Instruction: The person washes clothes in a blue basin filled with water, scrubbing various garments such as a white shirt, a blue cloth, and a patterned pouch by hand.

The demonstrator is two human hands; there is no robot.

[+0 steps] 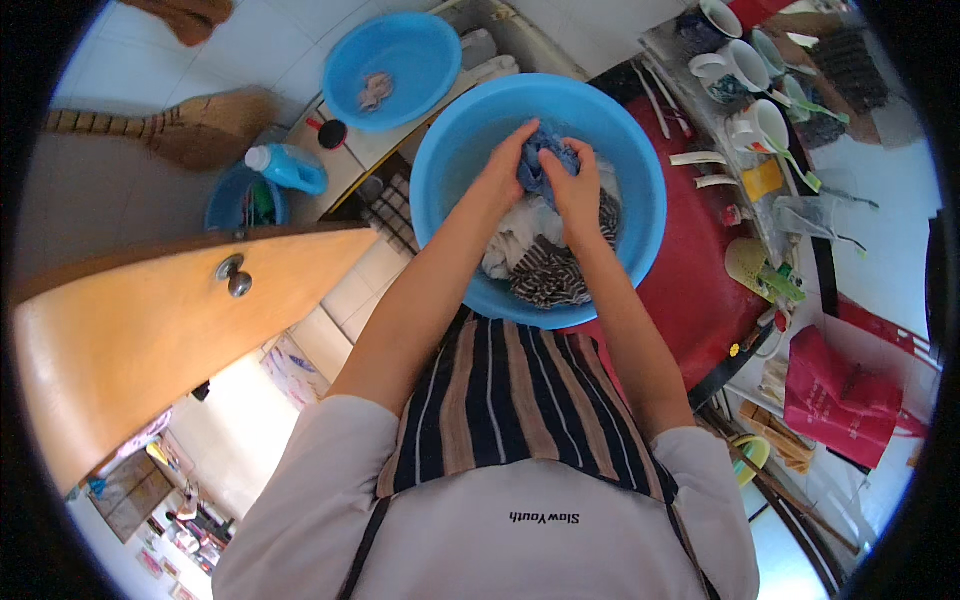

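Note:
A large blue plastic basin [439,187] stands before me with water and wet laundry in it. My left hand [508,169] and my right hand [576,187] both grip one bunched blue cloth [534,169] over the far half of the basin. Beneath my hands, a white cloth [502,236] lies next to a dark cloth with light stripes [547,274], crumpled against the near wall. How far the blue cloth dips into the water cannot be told.
The basin rests on a red countertop [660,300]. Mugs [739,67] and toothbrushes [799,169] line a shelf on the right. A second blue basin [420,67] holds a small pinkish cloth. At left are a detergent bottle [289,169], a broom [217,124] and a wooden door [150,307].

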